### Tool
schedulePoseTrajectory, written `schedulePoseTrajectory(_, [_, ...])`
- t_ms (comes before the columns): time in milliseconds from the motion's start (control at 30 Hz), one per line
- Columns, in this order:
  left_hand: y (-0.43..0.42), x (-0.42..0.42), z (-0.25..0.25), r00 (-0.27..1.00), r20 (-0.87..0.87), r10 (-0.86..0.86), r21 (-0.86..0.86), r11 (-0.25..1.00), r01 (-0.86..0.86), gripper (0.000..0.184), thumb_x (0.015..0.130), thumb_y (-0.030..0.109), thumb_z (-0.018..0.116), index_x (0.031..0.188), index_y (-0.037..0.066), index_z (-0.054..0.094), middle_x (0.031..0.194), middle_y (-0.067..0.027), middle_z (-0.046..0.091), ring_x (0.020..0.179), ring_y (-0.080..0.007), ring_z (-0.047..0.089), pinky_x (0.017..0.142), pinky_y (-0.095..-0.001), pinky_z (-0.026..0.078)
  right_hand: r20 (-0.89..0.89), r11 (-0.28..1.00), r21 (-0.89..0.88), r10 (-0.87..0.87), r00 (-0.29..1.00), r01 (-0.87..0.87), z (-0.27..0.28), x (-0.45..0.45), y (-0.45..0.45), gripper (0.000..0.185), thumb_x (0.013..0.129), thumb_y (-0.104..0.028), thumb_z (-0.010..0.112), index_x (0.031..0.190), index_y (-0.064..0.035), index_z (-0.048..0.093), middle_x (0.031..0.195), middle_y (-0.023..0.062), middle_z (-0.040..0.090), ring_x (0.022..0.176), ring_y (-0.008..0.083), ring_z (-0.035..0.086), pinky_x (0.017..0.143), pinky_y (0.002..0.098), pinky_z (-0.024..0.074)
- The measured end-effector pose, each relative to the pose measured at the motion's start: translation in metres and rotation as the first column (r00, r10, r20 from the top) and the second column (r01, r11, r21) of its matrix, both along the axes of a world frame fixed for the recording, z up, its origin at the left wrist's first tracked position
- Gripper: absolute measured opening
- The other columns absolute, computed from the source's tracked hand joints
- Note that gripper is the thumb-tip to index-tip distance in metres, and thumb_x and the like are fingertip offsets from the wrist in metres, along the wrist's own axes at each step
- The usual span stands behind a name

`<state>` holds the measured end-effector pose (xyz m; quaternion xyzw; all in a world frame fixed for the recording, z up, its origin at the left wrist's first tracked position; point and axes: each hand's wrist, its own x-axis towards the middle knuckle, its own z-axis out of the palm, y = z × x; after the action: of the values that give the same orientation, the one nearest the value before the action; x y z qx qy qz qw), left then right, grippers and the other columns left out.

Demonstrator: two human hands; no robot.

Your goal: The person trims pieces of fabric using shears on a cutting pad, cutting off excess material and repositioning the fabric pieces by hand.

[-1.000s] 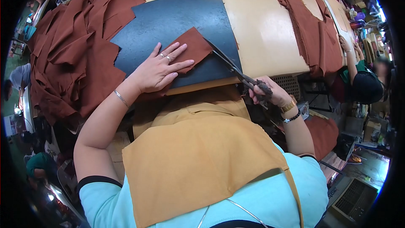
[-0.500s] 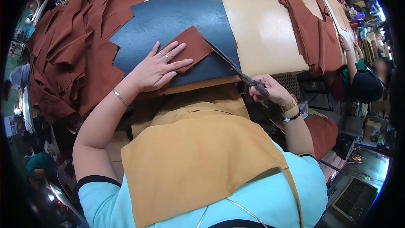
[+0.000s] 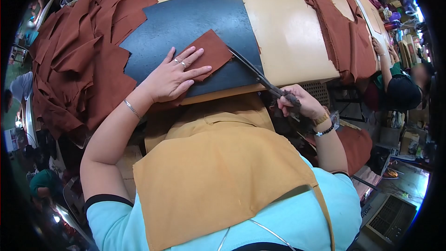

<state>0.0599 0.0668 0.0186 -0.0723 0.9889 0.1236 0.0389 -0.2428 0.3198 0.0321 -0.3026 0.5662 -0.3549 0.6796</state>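
Note:
My left hand (image 3: 174,76) lies spread with its palm down on a small rust-brown cloth piece (image 3: 210,52), pressing it to a dark board (image 3: 200,14). My right hand (image 3: 297,101) is closed round the wrapped handles of long scissors (image 3: 253,69). The blades look closed or nearly so, and their tips are at the right edge of the cloth piece. A large heap of rust-brown cloth (image 3: 79,51) lies left of the board.
The board rests on a pale tabletop (image 3: 288,28) with a front edge close to my apron (image 3: 218,172). More rust-brown cloth (image 3: 341,42) lies at the right. Beyond it, a person's arm (image 3: 384,65) reaches over the table near a long white strip (image 3: 369,21).
The scissors' blades have come together, and the tips have drawn back slightly toward the right. My right hand has shifted a little to the right. My left hand has stayed almost still on the cloth.

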Motion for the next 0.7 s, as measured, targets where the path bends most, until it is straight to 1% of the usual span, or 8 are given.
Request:
schedulePoseTrajectory(100, [0.0, -0.001, 0.0, 1.0, 0.016, 0.009, 0.052, 0.999, -0.01, 0.053, 0.089, 0.027, 0.039, 0.142, 0.029, 0.042, 0.158, -0.0089, 0.017, 0.145, -0.0313, 0.015, 0.112, -0.0607, 0.011, -0.005, 0.999, 0.006, -0.036, 0.999, 0.036, 0.002, 0.008, -0.008, 0.021, 0.087, -0.024, 0.066, 0.079, -0.0056, 0.061, 0.068, -0.0013, 0.059, 0.058, 0.0048, 0.057, 0.054, 0.0205, 0.0473])
schedulePoseTrajectory(200, [0.002, -0.002, 0.004, 0.999, 0.036, 0.014, 0.048, 0.999, -0.015, 0.053, 0.089, 0.027, 0.04, 0.142, 0.029, 0.043, 0.157, -0.0091, 0.017, 0.145, -0.0315, 0.015, 0.112, -0.061, 0.01, -0.055, 1.0, 0.013, -0.009, 0.998, 0.01, -0.002, 0.009, -0.018, 0.021, 0.088, -0.025, 0.065, 0.079, -0.0058, 0.061, 0.07, -0.0018, 0.06, 0.059, 0.0047, 0.057, 0.055, 0.0203, 0.0472])
schedulePoseTrajectory(233, [0.001, -0.002, 0.002, 0.999, 0.03, 0.013, 0.042, 0.999, -0.014, 0.052, 0.09, 0.028, 0.04, 0.142, 0.029, 0.043, 0.157, -0.0093, 0.018, 0.144, -0.0313, 0.016, 0.112, -0.0599, 0.01, -0.058, 1.0, 0.011, 0.014, 0.998, -0.013, -0.002, 0.009, -0.021, 0.023, 0.089, -0.027, 0.065, 0.081, -0.0058, 0.062, 0.069, -0.0023, 0.059, 0.059, 0.0046, 0.056, 0.054, 0.0203, 0.047])
schedulePoseTrajectory(333, [0.003, -0.002, 0.002, 0.999, 0.029, 0.022, 0.029, 0.999, -0.023, 0.051, 0.092, 0.03, 0.039, 0.142, 0.029, 0.042, 0.157, -0.0092, 0.019, 0.144, -0.0309, 0.017, 0.113, -0.0585, 0.01, -0.002, 0.999, -0.027, -0.017, 1.0, 0.017, -0.006, 0.007, -0.021, 0.024, 0.089, -0.028, 0.066, 0.083, -0.0051, 0.063, 0.068, -0.0026, 0.059, 0.059, 0.0045, 0.056, 0.052, 0.0204, 0.047])
schedulePoseTrajectory(367, [0.004, -0.003, 0.002, 1.0, 0.023, 0.02, 0.015, 1.0, -0.02, 0.049, 0.093, 0.032, 0.038, 0.142, 0.029, 0.042, 0.157, -0.0091, 0.019, 0.144, -0.0308, 0.017, 0.113, -0.0571, 0.01, -0.044, 0.999, -0.036, 0.007, 0.999, -0.009, -0.005, 0.006, -0.02, 0.025, 0.089, -0.029, 0.066, 0.084, -0.0044, 0.064, 0.066, -0.0021, 0.058, 0.057, 0.0052, 0.056, 0.051, 0.0206, 0.0471])
schedulePoseTrajectory(467, [0.003, -0.002, 0.0, 1.0, 0.007, 0.027, 0.041, 0.999, -0.028, 0.05, 0.093, 0.032, 0.038, 0.142, 0.029, 0.042, 0.157, -0.0092, 0.019, 0.144, -0.0313, 0.018, 0.113, -0.0573, 0.01, -0.107, 0.999, -0.008, 0.044, 0.993, -0.045, -0.001, 0.006, -0.017, 0.026, 0.089, -0.029, 0.066, 0.084, -0.0039, 0.064, 0.064, -0.0013, 0.058, 0.055, 0.0061, 0.055, 0.051, 0.0205, 0.047])
schedulePoseTrajectory(667, [0.004, -0.002, 0.001, 1.0, 0.009, 0.018, 0.01, 1.0, -0.019, 0.051, 0.092, 0.031, 0.039, 0.143, 0.028, 0.042, 0.157, -0.0096, 0.019, 0.143, -0.0322, 0.019, 0.113, -0.0572, 0.01, -0.067, 0.999, -0.01, 0.05, 0.997, -0.051, -0.008, 0.006, -0.026, 0.03, 0.089, -0.033, 0.065, 0.082, -0.0039, 0.062, 0.065, -0.0006, 0.058, 0.054, 0.0068, 0.055, 0.051, 0.0207, 0.0466])
schedulePoseTrajectory(700, [0.004, -0.002, 0.001, 1.0, 0.006, 0.015, 0.001, 1.0, -0.015, 0.051, 0.092, 0.03, 0.039, 0.143, 0.03, 0.041, 0.157, -0.01, 0.019, 0.143, -0.0318, 0.019, 0.113, -0.058, 0.011, -0.076, 0.999, -0.012, 0.049, 0.996, -0.05, -0.007, 0.007, -0.03, 0.031, 0.089, -0.034, 0.065, 0.082, -0.004, 0.062, 0.065, -0.0007, 0.058, 0.054, 0.0067, 0.055, 0.051, 0.0209, 0.0465])
